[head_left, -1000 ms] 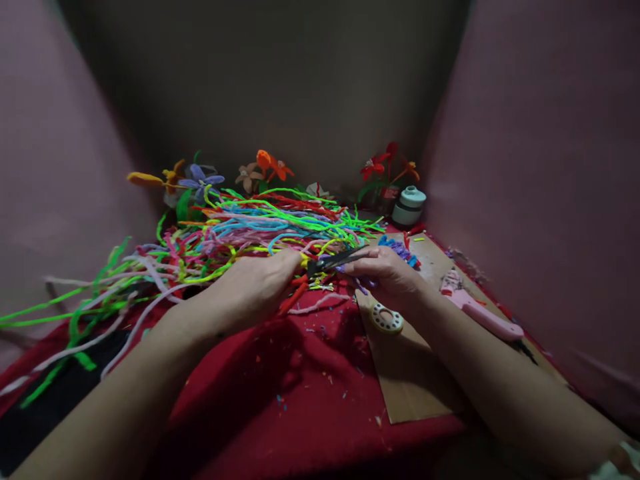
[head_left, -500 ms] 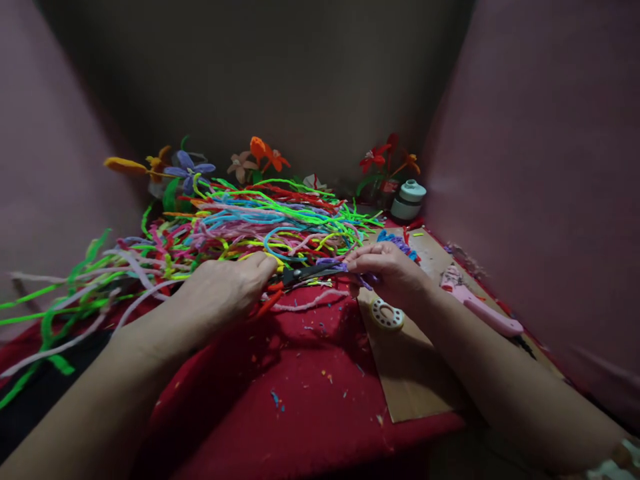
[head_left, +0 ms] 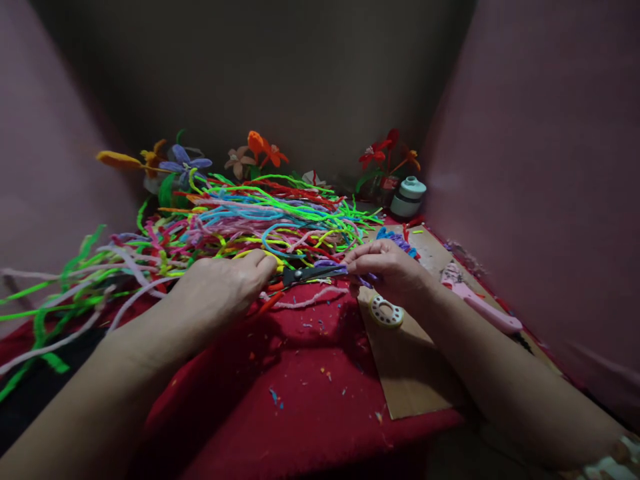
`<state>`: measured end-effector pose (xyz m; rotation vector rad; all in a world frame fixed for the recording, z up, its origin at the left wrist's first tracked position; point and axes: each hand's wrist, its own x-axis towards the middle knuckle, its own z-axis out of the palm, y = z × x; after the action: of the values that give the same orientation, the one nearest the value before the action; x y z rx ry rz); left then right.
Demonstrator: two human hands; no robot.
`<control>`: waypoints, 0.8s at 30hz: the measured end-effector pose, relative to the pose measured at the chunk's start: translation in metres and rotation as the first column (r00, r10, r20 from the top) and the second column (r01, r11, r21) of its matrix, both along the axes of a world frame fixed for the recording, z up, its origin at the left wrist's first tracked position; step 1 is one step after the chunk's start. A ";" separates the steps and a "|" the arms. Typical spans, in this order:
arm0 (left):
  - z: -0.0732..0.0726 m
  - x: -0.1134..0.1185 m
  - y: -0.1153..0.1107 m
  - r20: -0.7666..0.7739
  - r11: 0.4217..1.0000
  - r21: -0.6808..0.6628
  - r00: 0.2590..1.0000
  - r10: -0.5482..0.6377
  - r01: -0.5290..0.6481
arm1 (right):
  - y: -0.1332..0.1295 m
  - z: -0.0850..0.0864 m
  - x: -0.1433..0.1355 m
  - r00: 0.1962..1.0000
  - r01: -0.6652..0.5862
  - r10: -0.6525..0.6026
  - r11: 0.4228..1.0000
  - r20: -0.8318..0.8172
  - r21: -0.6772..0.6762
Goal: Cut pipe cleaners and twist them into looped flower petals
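My left hand (head_left: 237, 283) is closed around the handles of dark-bladed scissors (head_left: 313, 273), whose blades point right and look nearly closed. At the blade tips, the fingers of my right hand (head_left: 383, 267) pinch a purple fuzzy stem (head_left: 369, 277). The blades lie against the purple piece, close to my right fingertips. Just behind both hands lies a large heap of coloured fuzzy stems (head_left: 280, 213). A pink stem (head_left: 320, 298) rests on the red cloth below the scissors.
Cardboard (head_left: 415, 373) lies at the right, with a cream disc with dark dots (head_left: 386, 311) and a pink glue gun (head_left: 480, 303) nearby. Fuzzy flowers (head_left: 185, 163) and a pale bottle (head_left: 409, 198) stand behind. Small clippings dot the red cloth (head_left: 300, 413).
The scissor blades have come closer together at the purple piece. Both hands keep almost the same positions, and the view has shifted slightly.
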<state>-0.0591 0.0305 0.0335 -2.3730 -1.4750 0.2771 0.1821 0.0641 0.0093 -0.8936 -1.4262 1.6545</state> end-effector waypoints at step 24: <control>-0.003 -0.003 0.002 0.105 0.996 -0.080 0.994 -0.019 0.028 | -0.001 0.001 0.001 0.997 -0.033 0.026 0.995 -0.069 -0.098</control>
<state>-0.0621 0.0324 0.0302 -2.5022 -1.5075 0.2141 0.1828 0.0634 0.0104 -0.8665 -1.3273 1.7737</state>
